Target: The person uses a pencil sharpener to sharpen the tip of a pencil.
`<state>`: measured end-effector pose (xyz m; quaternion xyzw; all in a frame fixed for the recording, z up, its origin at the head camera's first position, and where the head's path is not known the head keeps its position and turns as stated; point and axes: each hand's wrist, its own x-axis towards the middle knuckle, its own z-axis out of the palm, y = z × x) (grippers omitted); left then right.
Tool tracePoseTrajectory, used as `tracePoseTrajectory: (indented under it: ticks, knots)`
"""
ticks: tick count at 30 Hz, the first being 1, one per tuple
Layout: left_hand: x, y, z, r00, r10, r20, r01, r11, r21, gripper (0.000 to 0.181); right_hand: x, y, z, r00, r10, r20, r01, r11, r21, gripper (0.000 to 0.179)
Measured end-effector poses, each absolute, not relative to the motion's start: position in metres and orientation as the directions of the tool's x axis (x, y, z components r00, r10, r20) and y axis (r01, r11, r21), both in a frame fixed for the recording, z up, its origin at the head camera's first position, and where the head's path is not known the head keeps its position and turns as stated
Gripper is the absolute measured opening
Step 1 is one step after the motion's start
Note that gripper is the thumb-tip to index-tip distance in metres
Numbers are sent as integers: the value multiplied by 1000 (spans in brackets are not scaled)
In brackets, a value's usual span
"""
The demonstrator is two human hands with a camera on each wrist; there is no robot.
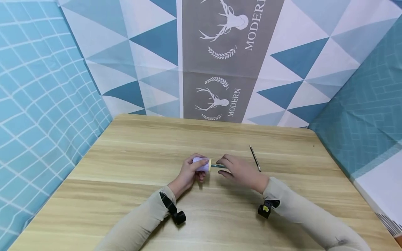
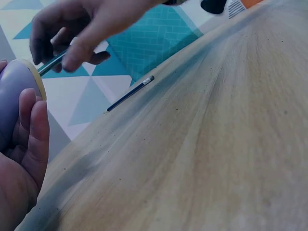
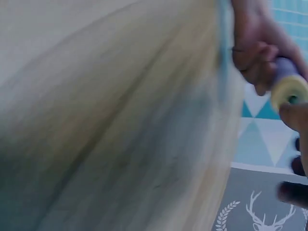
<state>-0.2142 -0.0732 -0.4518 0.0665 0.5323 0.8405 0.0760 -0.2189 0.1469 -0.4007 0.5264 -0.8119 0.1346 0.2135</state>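
My left hand (image 1: pixel 188 172) grips a small lilac pencil sharpener (image 1: pixel 201 164) with a pale yellow end, raised over the table. A dark green pencil (image 1: pixel 217 166) sticks out of that end, toward the right. Around the pencil's outer part curl the thumb and fingers of my right hand (image 1: pixel 243 171), with a gap showing between thumb and fingertips. In the left wrist view the right thumb overlaps the pencil (image 2: pixel 53 63) near its outer end. The right wrist view shows the round hole in the sharpener's yellow end (image 3: pixel 289 91), partly covered by the right thumb.
A second, dark pencil (image 1: pixel 255 158) lies on the wooden table (image 1: pixel 141 146), just beyond the right hand. Patterned cloth walls (image 1: pixel 150 52) stand behind the table and along both sides. Each sleeve carries a strapped wrist camera (image 1: pixel 179 217).
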Motion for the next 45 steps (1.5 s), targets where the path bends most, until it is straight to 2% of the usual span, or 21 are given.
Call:
tracePoseTrajectory:
  ticks: [3,4,6,9,12,14,17,19,23,28,31,33,35,39,45]
  knots:
    - [-215,-74,-453,-980,200,17,-72,-431,900,13,-224,146,-407,-130,-828,546,-894,336,297,12]
    - [-215,-74,-452,-979,204,13,-76,-426,901,12,-226,145,-408,-70,-836,544,-867,320,381,12]
    - [-216,-74,-452,-979,206,4,-86,-425,901,12,-229,145,-408,15,-859,512,-809,291,511,27]
    - [-216,-75,-452,-981,193,-19,-100,-422,901,12,-232,144,-408,61,-896,439,-743,253,620,39]
    - [-216,-77,-452,-983,179,-42,-116,-430,895,11,-232,143,-407,41,-922,386,-730,236,642,34]
    - [-216,-77,-452,-983,178,-48,-122,-429,895,8,-232,141,-406,12,-931,366,-753,233,615,25]
    - [-216,-77,-451,-983,177,-41,-113,-421,900,3,-233,138,-402,-55,-931,360,-837,239,493,10]
    - [-217,-77,-451,-985,171,-37,-107,-423,900,4,-233,135,-398,-115,-923,368,-904,250,346,4]
    - [-217,-77,-450,-986,162,-34,-102,-431,897,6,-235,130,-392,-239,-888,392,-965,263,7,13]
    - [-216,-76,-450,-984,174,-47,-117,-419,900,8,-238,130,-387,-394,-858,329,-900,287,-329,20]
    - [-216,-76,-451,-984,172,-50,-119,-418,901,5,-240,129,-382,-524,-826,208,-768,352,-535,19]
    - [-215,-76,-452,-984,170,-50,-118,-419,900,4,-241,129,-379,-602,-794,86,-614,392,-685,19]
    - [-215,-76,-452,-983,176,-52,-122,-418,900,5,-241,130,-375,-653,-756,-41,-435,418,-797,20]
    - [-214,-75,-453,-979,194,-58,-136,-418,898,4,-242,131,-372,-672,-707,-223,-169,439,-882,21]
    - [-215,-77,-452,-979,198,-39,-120,-415,902,4,-247,131,-371,-641,-685,-346,32,426,-904,22]
